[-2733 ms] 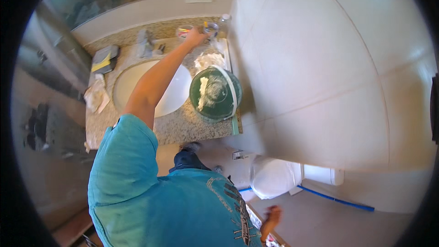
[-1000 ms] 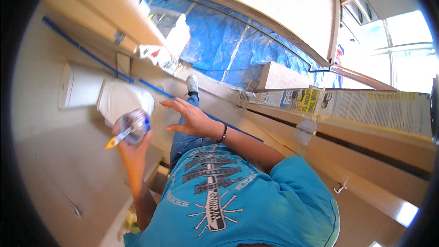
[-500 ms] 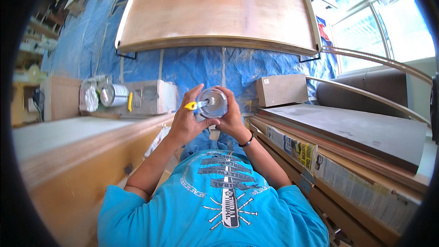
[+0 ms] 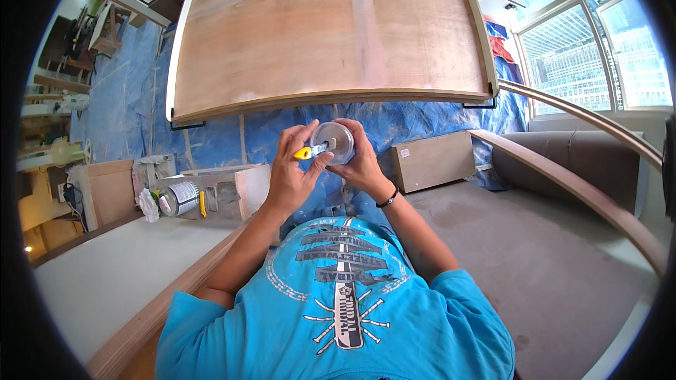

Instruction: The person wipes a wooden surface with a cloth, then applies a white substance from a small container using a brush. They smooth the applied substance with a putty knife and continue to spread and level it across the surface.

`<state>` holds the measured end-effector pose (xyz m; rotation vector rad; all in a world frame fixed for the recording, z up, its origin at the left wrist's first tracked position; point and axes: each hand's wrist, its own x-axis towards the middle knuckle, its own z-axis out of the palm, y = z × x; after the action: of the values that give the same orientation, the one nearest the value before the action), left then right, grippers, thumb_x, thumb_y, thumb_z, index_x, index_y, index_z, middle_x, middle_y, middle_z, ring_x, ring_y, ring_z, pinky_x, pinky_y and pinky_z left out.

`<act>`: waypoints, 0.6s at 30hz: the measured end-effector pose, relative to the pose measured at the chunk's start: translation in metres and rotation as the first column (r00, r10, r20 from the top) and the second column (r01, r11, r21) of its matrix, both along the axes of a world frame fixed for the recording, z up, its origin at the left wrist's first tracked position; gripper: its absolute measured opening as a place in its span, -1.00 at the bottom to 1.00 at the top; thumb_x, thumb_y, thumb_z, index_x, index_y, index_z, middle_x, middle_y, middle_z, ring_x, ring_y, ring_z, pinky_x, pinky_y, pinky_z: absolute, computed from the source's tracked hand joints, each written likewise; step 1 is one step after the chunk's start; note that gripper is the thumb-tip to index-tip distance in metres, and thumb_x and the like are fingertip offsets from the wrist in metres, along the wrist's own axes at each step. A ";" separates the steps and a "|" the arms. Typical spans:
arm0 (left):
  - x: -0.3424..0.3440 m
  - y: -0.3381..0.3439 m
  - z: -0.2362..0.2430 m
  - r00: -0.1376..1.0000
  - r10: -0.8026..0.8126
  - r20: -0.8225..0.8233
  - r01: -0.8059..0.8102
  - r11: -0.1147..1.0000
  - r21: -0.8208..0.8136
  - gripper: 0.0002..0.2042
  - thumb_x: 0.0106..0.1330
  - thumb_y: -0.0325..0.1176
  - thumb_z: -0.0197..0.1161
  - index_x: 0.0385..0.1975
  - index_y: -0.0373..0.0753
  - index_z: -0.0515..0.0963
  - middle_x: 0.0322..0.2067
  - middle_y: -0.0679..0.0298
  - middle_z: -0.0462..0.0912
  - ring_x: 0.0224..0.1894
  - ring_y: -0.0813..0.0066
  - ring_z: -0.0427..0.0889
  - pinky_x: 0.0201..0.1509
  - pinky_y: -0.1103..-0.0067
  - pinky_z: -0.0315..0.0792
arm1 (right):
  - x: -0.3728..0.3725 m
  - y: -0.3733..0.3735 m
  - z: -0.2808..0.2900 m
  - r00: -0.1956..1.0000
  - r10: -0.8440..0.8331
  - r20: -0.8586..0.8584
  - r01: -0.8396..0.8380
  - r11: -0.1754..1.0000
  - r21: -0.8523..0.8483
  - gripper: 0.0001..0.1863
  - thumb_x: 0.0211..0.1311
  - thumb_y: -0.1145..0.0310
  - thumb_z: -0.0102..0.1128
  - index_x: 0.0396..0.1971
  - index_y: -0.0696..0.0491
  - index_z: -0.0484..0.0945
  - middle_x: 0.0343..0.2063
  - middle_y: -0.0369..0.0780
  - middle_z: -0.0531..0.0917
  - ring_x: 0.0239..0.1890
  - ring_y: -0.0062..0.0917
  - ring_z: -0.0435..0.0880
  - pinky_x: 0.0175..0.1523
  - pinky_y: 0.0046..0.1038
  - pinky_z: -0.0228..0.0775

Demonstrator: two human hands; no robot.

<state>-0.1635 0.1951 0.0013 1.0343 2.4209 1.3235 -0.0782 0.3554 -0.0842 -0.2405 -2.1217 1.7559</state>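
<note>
Between my hands, in front of my chest, is a clear round plastic cup (image 4: pixel 341 142). My right hand (image 4: pixel 366 162) wraps its right side and holds it. A slim tool with a yellow handle end (image 4: pixel 303 153), perhaps a brush, leans out over the cup's left rim. Its working end is down inside the cup and hard to make out. My left hand (image 4: pixel 289 172) is closed around the tool by the cup's left side, its thumb against the shaft. The cup's contents do not show clearly.
Ahead lies a large wooden panel (image 4: pixel 317 42) above blue sheeting (image 4: pixel 274 123). To the left, a metal can (image 4: pixel 179 198) and a yellow tool (image 4: pixel 203 204) rest by a grey box. At right are a grey board (image 4: pixel 521 253), a box (image 4: pixel 434 162) and curved strips (image 4: pixel 577 190).
My view has shifted, so the grey board fills more of the right side. My left thumb has moved up to the tool's shaft; the cup remains between my hands.
</note>
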 end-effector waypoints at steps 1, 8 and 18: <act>-0.008 0.012 -0.003 0.999 0.042 0.025 -0.042 0.999 0.014 -0.39 0.33 -0.19 0.49 0.35 -0.20 0.48 0.11 0.06 0.50 0.08 0.13 0.59 0.13 0.35 0.55 | -0.012 0.013 0.003 0.999 0.041 0.010 -0.041 0.999 0.021 -0.04 -0.11 0.39 0.70 0.33 0.07 0.33 0.22 -0.09 0.52 0.24 -0.20 0.60 0.31 -0.28 0.47; -0.073 0.061 -0.037 0.995 0.023 0.092 -0.040 0.981 0.188 -0.17 0.31 -0.14 0.52 0.50 -0.23 0.22 0.32 0.00 0.40 0.24 0.15 0.54 0.31 0.33 0.49 | -0.099 0.085 -0.014 0.992 0.122 0.039 -0.121 0.992 -0.040 -0.12 -0.14 0.42 0.73 0.26 0.07 0.44 0.18 -0.14 0.56 0.24 -0.28 0.58 0.36 -0.28 0.41; -0.176 0.026 -0.187 0.814 0.480 0.328 -0.440 0.877 -0.192 -0.47 0.51 -0.10 0.29 0.36 -0.21 0.42 0.07 0.02 0.63 0.03 0.15 0.69 0.03 0.34 0.60 | -0.216 0.170 -0.066 0.936 0.121 0.329 -0.137 0.990 0.024 0.00 -0.05 0.43 0.72 0.39 0.21 0.27 0.24 -0.11 0.48 0.27 -0.34 0.49 0.40 -0.29 0.34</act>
<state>-0.3400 0.2206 -0.1857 0.1316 2.4862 1.3449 -0.2939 0.5249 -0.1499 -0.4148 -2.4589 1.8428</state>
